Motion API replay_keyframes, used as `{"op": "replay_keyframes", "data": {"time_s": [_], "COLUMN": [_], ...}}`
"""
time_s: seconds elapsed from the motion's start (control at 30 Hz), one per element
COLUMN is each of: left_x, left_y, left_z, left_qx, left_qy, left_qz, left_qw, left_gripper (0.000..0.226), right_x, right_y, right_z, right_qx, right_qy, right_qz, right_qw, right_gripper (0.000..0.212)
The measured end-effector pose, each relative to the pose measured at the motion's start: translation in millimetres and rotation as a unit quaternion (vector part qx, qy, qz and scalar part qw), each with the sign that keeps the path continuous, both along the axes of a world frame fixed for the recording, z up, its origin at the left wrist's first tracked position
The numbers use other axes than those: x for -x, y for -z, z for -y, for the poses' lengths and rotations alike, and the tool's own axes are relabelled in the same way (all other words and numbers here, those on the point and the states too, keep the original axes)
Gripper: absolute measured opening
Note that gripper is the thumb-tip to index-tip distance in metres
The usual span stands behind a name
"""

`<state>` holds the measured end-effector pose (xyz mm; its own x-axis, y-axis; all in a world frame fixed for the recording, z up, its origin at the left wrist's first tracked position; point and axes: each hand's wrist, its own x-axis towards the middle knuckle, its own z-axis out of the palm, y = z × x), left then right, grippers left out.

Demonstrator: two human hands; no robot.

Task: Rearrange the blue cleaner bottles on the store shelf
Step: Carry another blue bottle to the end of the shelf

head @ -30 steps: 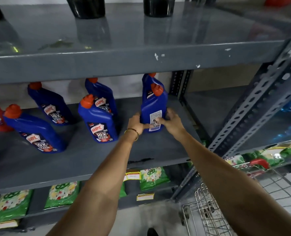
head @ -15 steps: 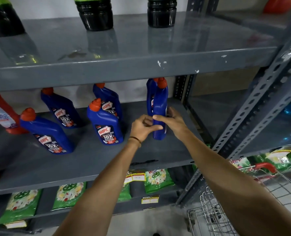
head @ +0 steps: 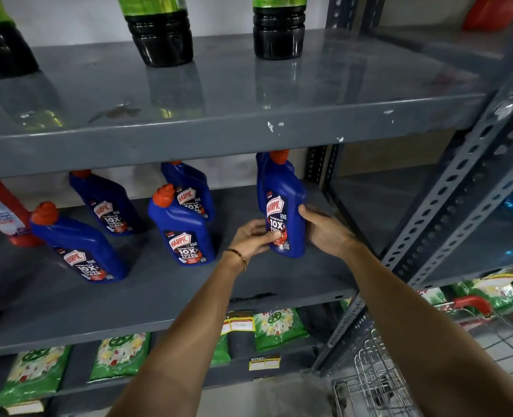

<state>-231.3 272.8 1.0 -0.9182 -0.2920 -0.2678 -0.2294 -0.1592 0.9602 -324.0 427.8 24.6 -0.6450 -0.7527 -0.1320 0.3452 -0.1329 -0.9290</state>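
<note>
Both hands grip one blue cleaner bottle (head: 282,203) with an orange cap, upright at the right end of the grey middle shelf (head: 165,296), its front label facing me. My left hand (head: 253,237) pinches its lower left side; my right hand (head: 324,228) holds its right side. Another blue bottle stands hidden right behind it. To the left stand several more: one in the middle front (head: 181,230), one behind that (head: 189,188), one at the back left (head: 108,203) and one at the front left (head: 77,245).
A red bottle (head: 2,212) stands at the far left of the shelf. Dark bottles with green labels (head: 162,31) sit on the shelf above. Green packets (head: 120,356) lie on the shelf below. A wire trolley (head: 384,371) is at the lower right, beside the perforated upright (head: 459,188).
The held bottle has been turned about its upright axis: its back label faced me, then its narrow side, and now its front label. Both hands shifted around it.
</note>
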Motion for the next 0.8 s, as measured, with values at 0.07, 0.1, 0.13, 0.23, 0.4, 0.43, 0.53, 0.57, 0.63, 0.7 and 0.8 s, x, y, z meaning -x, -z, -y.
{"op": "replay_keyframes", "data": {"time_s": [0.07, 0.1, 0.13, 0.23, 0.4, 0.43, 0.53, 0.57, 0.63, 0.7, 0.8], "left_x": [7, 11, 14, 21, 21, 20, 18, 18, 17, 14, 10], "left_y": [1, 2, 3, 7, 19, 20, 18, 18, 18, 19, 21], "left_z": [-7, -10, -14, -22, -25, -24, -24, -25, -27, -30, -31], "left_qx": [0.045, 0.070, 0.098, 0.168, 0.209, 0.216, 0.232, 0.230, 0.223, 0.226, 0.243], "left_qy": [-0.059, -0.087, -0.115, -0.167, -0.184, -0.184, -0.172, -0.170, -0.169, -0.162, -0.144], "left_qz": [-0.007, -0.009, -0.006, 0.021, 0.040, 0.038, 0.051, 0.055, 0.058, 0.058, 0.060], "left_qw": [0.997, 0.994, 0.989, 0.971, 0.960, 0.958, 0.956, 0.957, 0.958, 0.959, 0.957], "left_gripper": [0.040, 0.043, 0.045, 0.048, 0.050, 0.051, 0.054, 0.056, 0.056, 0.051, 0.041], "right_x": [6, 9, 13, 17, 20, 20, 17, 15, 11, 6, -1], "right_y": [2, 1, 0, -1, 19, 22, 26, 28, 35, 43, 50], "right_z": [-2, -3, -3, -4, -4, -5, -7, -9, -9, -7, 1], "right_qx": [-0.001, -0.006, -0.010, -0.017, -0.030, -0.032, -0.051, -0.069, -0.126, -0.180, -0.219], "right_qy": [0.025, 0.031, 0.031, 0.029, 0.054, 0.053, 0.058, 0.064, 0.066, 0.072, 0.107], "right_qz": [-0.024, -0.043, -0.060, -0.074, -0.039, -0.031, -0.019, -0.024, -0.058, -0.107, -0.148], "right_qw": [0.999, 0.999, 0.998, 0.997, 0.997, 0.998, 0.997, 0.995, 0.988, 0.975, 0.958], "right_gripper": [0.050, 0.045, 0.041, 0.034, 0.039, 0.039, 0.034, 0.035, 0.038, 0.038, 0.035]}}
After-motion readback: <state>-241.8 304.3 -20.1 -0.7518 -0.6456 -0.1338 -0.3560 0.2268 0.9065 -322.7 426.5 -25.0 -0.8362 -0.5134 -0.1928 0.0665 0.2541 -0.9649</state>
